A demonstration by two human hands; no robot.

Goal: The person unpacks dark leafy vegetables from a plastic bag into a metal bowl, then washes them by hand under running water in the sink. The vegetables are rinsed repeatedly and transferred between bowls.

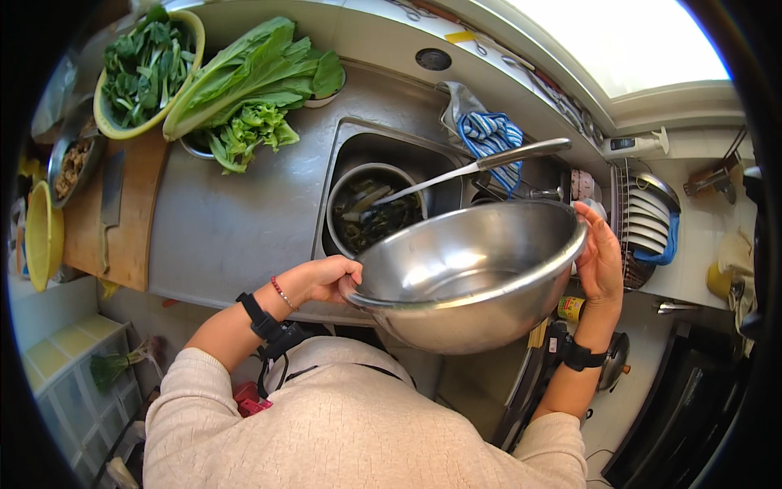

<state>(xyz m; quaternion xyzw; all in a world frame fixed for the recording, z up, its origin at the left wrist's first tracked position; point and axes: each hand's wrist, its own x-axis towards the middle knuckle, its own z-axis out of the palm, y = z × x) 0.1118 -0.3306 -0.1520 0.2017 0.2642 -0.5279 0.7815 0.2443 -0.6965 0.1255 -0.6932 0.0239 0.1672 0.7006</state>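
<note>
A large stainless steel basin (470,293) is held tilted by its rim in front of my body. My left hand (333,278) grips the rim on the left. My right hand (599,253) holds the rim and outer wall on the right, its fingers pointing up. Beyond the basin, a pot (333,211) with dark leafy greens (372,226) in liquid stands in the steel sink (360,125). A ladle or spoon with a metal handle (525,153) rests in the pot and leans to the right. The basin's inside shows no food.
Left of the sink, a large leafy lettuce (244,79) and a yellow-rimmed colander of greens (99,113) lie on the steel counter. A cleaver (112,189) rests on a wooden board (143,202). A striped cloth (492,137) hangs behind the sink; a dish rack with plates (644,220) stands right.
</note>
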